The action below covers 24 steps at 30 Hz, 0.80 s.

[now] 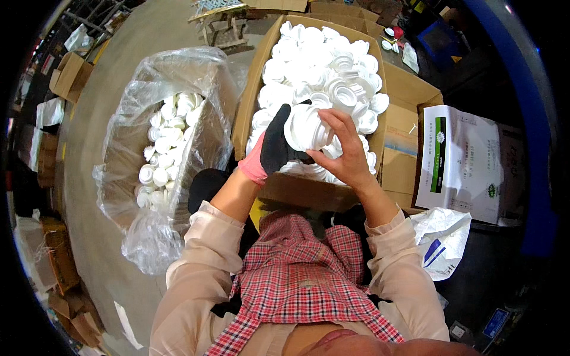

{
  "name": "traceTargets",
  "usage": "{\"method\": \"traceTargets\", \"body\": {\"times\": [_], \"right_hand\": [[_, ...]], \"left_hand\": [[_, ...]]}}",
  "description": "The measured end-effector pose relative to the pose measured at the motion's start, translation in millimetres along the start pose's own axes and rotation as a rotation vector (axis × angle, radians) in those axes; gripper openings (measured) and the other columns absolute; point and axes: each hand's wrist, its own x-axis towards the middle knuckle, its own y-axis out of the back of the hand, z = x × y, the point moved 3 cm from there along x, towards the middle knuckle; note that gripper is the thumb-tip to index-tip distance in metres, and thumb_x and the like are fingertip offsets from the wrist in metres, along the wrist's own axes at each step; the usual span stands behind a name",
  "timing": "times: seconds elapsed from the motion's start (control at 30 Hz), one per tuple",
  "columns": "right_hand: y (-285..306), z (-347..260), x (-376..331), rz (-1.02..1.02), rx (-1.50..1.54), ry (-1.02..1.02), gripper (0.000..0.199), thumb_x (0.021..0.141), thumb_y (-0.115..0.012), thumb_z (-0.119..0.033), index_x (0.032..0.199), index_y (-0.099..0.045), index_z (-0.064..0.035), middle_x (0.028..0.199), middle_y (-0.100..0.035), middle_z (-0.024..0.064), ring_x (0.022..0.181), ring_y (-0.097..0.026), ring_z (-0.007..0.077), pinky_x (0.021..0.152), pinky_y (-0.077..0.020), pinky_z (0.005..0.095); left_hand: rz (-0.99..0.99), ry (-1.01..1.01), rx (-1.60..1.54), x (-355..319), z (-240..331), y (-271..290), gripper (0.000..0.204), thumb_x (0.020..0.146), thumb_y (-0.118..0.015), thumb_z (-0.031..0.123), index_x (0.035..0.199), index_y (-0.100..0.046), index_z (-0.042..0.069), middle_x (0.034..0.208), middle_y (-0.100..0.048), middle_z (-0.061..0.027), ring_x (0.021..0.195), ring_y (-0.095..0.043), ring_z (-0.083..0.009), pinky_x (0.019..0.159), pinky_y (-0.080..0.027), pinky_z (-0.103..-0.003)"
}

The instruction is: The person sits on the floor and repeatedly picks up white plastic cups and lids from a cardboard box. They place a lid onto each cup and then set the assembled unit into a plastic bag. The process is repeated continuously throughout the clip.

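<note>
Mid-frame, the gloved left hand [270, 148] and bare right hand [344, 151] close their fingers around a white cap [304, 127]; best kept steady over the cardboard box [252, 77].

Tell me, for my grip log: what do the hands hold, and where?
Both hands, gloved left hand and bare right hand, grip a white plastic cap by its opposite sides.

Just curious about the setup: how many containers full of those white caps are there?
2: a cardboard box straight ahead, under both hands, and a clear plastic bag to the person's left. Others may be out of view.
</note>
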Motion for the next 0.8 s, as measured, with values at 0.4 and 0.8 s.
{"method": "traceTargets", "body": {"times": [0.4, 0.8], "right_hand": [[-5.9, -0.2, 1.5, 0.021, -0.078, -0.085, 0.067, 0.069, -0.082, -0.018, 0.128, -0.055, -0.0048, 0.109, -0.054, 0.0134, 0.092, -0.058, 0.0273, 0.078, -0.0501, 0.0357], [-9.5, -3.7, 1.5, -0.001, -0.061, -0.131, 0.066, 0.069, -0.082, -0.018, 0.128, -0.055, -0.0038, 0.109, -0.052, 0.0135, 0.093, -0.057, 0.0269, 0.077, -0.0495, 0.0352]], "left_hand": [[0.051, 0.160, -0.174, -6.7, -5.3, -5.3, 0.062, 0.081, -0.068, 0.001, 0.137, -0.041, 0.000, 0.128, -0.055, -0.0134, 0.115, -0.055, -0.0219, 0.098, -0.045, -0.034], [0.162, 0.454, -0.742, -12.9, -3.9, -6.4, 0.059, 0.086, -0.067, 0.010, 0.138, -0.043, 0.000, 0.128, -0.055, -0.0097, 0.116, -0.055, -0.0201, 0.098, -0.044, -0.033]]}}
